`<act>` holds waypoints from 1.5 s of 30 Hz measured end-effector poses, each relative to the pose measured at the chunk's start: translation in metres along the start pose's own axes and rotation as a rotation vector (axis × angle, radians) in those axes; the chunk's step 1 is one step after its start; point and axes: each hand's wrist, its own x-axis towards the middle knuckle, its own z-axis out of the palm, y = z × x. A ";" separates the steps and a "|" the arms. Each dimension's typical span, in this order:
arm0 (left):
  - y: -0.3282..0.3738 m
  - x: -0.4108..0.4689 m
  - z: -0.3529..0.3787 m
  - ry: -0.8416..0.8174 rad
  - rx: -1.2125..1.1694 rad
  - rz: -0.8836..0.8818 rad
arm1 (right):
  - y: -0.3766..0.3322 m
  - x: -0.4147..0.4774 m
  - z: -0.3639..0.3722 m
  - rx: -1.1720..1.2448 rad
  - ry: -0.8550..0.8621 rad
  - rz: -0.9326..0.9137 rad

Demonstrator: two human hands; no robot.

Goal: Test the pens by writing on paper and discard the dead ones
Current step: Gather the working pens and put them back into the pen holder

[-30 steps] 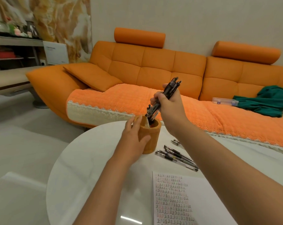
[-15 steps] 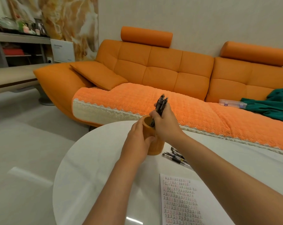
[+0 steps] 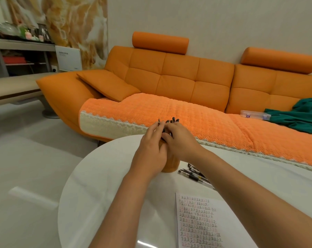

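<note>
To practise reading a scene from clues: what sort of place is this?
Most likely a home living room: a long orange sofa with a cushion, a round white table in front of it, and a shelf of small items on the left.

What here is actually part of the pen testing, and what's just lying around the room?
Part of the job:
pens in the cup, orange cup, loose pens on the table, written-on paper, left hand and right hand at the cup.

Just lying about:
green cloth, clear plastic box and cushion, all on the sofa.
</note>
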 end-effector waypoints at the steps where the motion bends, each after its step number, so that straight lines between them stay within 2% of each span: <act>1: -0.002 0.001 0.000 -0.014 0.015 -0.008 | 0.002 0.000 0.000 -0.026 0.002 -0.013; 4: -0.003 0.002 -0.004 -0.039 0.033 -0.016 | 0.006 -0.002 0.000 -0.079 -0.020 -0.013; 7: 0.001 0.001 -0.006 -0.009 0.058 -0.017 | 0.007 -0.009 -0.009 0.014 0.026 -0.011; 11: 0.014 -0.002 -0.003 0.222 0.143 0.068 | 0.020 -0.029 -0.029 0.118 0.159 0.031; 14: 0.033 -0.007 0.005 0.305 0.127 0.188 | 0.044 -0.050 -0.036 0.055 0.068 0.135; 16: 0.043 -0.012 0.016 0.193 0.103 0.237 | 0.063 -0.066 -0.036 -0.062 -0.096 0.202; 18: 0.046 -0.018 0.030 -0.022 0.110 0.201 | 0.078 -0.081 -0.031 -0.202 -0.211 0.239; 21: 0.041 -0.025 0.050 -0.344 0.234 0.053 | 0.090 -0.097 -0.022 -0.347 -0.278 0.270; 23: 0.036 -0.027 0.060 -0.425 0.313 0.033 | 0.095 -0.103 -0.017 -0.405 -0.299 0.275; 37: 0.030 -0.030 0.069 -0.611 0.520 -0.032 | 0.101 -0.108 -0.020 -0.285 -0.462 0.181; 45: 0.031 -0.025 0.059 -0.580 0.489 -0.036 | 0.094 -0.111 -0.016 -0.240 -0.402 0.069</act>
